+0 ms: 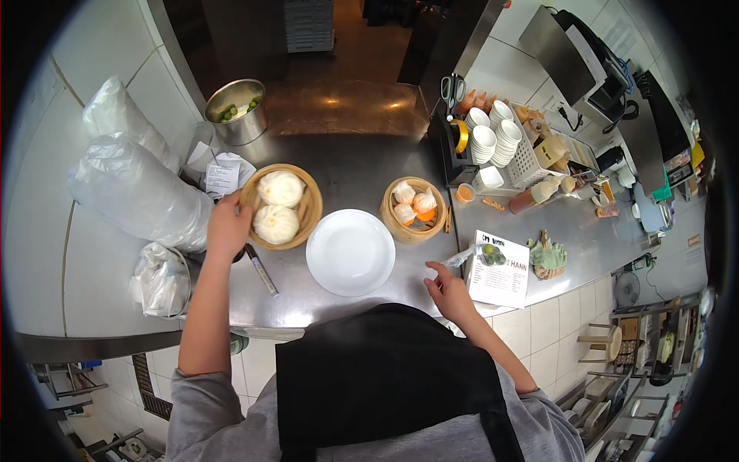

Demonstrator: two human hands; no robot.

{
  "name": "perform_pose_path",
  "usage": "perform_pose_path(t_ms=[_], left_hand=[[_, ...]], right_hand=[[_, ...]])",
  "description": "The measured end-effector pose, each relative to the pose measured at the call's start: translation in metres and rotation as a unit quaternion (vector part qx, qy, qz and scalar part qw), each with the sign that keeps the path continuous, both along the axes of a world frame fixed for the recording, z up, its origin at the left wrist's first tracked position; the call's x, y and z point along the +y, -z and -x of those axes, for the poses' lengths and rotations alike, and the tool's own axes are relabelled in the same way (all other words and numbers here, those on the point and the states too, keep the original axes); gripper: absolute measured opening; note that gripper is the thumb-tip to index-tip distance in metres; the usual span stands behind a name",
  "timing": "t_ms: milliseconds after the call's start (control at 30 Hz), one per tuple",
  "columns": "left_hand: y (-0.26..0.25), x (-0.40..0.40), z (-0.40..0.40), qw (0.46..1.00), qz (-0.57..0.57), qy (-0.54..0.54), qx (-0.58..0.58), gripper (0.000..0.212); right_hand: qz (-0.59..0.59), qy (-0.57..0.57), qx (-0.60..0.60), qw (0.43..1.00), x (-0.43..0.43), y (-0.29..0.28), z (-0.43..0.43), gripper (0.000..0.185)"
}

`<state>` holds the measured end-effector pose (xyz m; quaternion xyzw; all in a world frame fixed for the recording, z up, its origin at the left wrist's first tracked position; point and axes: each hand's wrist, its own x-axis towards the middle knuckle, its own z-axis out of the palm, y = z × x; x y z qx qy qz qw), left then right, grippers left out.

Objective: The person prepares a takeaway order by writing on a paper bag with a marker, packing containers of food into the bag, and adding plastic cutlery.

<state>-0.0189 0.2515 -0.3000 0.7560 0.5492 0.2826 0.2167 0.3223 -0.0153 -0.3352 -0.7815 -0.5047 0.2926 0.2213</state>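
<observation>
My left hand [230,226] is at the left rim of a round bamboo steamer [312,202] that holds two white buns [277,224]. Whether its fingers grip the rim is hard to tell, as the fingertips are partly hidden. A white plate [350,252] lies on the steel counter, just right of that steamer. Beyond the plate to the right, a smaller bamboo steamer [413,234] contains several pale dumplings [425,201] and orange pieces. My right hand [443,290] hovers below it with fingers apart, holding nothing, near a small plastic bag with green fruit [492,254] on printed papers [497,283].
Plastic bags [144,190], receipts [222,178] and a marker [261,270] are at the left. A steel pot [245,127] with green fruit stands behind. Stacked white cups [484,141], a white basket [528,159], sauce bottles [528,199] and a clothespin [492,203] occupy the right side.
</observation>
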Motion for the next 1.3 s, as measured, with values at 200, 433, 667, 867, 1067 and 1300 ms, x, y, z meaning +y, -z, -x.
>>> perform_pose_path(t_ms=[200,433,667,867,1067,1300], left_hand=[[0.013,-0.024,-0.034,0.989,0.111,0.074,0.064,0.032],[0.061,-0.052,-0.075,0.97,0.089,0.192,0.121,0.032],[0.051,-0.044,-0.032,0.947,0.277,0.005,-0.165,0.025],[0.059,-0.071,-0.019,0.955,0.155,0.026,-0.251,0.016],[0.074,-0.103,0.01,0.996,-0.08,0.033,-0.031,0.02],[0.116,-0.094,0.034,0.994,-0.083,-0.01,-0.074,0.021]], right_hand=[[0.009,-0.032,0.006,0.999,0.002,0.004,0.007,0.04],[-0.011,-0.068,0.052,0.996,0.009,-0.007,0.0,0.043],[-0.314,0.268,0.14,0.9,0.03,-0.022,-0.155,0.008],[-0.229,0.477,-0.199,0.825,0.066,0.007,-0.301,0.055],[-0.38,0.406,0.001,0.831,0.074,0.013,-0.284,0.052],[-0.078,-0.019,-0.201,0.976,0.108,-0.104,-0.128,0.045]])
